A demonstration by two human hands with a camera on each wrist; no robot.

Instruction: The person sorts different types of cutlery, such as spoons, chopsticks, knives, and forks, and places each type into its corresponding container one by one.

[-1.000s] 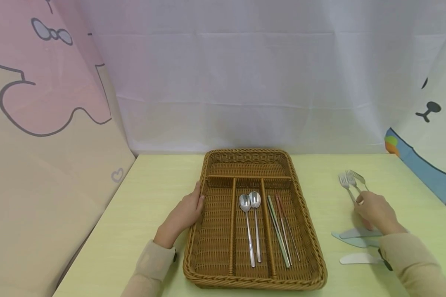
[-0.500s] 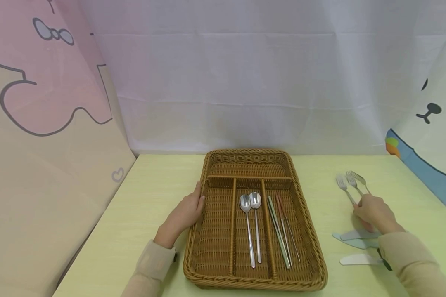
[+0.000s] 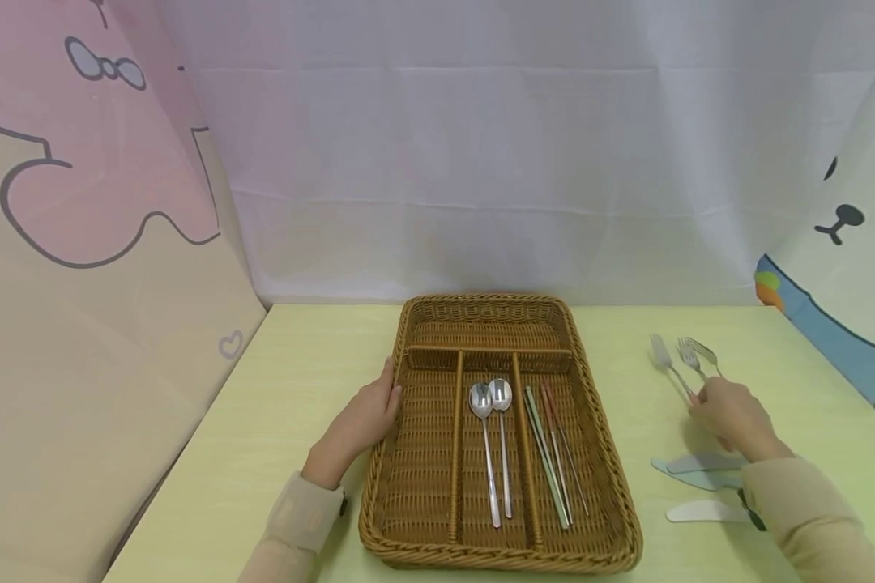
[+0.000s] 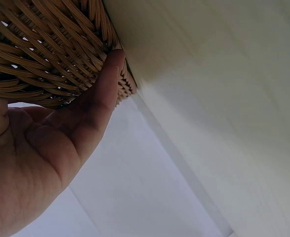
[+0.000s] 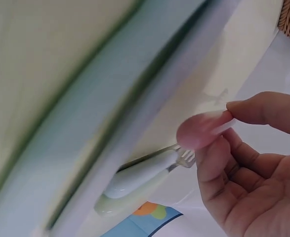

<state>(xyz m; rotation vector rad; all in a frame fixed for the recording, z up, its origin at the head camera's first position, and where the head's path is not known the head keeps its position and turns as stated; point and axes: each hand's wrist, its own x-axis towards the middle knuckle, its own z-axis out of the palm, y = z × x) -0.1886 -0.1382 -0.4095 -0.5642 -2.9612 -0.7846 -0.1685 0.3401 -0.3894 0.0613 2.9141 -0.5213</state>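
Note:
My left hand (image 3: pixel 364 417) rests against the left side of a brown wicker cutlery basket (image 3: pixel 623 494). In the left wrist view its fingers (image 4: pixel 105 91) lie fairly straight along the woven outer wall. Out on the right, my right hand (image 3: pixel 732 417) pinches a fork (image 3: pixel 671 368) by its pink handle (image 5: pixel 196 132), between thumb and fingers; the tines point away. Close beside it lie two more forks (image 3: pixel 691 356), with pale handles (image 5: pixel 140 175) seen in the right wrist view. Several table knives (image 3: pixel 703 479) lie nearer, partly under the right sleeve.
Inside the basket, two spoons (image 3: pixel 490 401) lie in the middle compartment and green and red chopsticks (image 3: pixel 550 453) in the right one. A white cloth (image 3: pixel 481 162) hangs behind the pale yellow table (image 3: pixel 313 348), with printed cloths on both sides.
The pinched fork has shifted slightly left, its tines moving away from the other two forks. The right hand has moved slightly left too. My left hand and the basket have stayed put.

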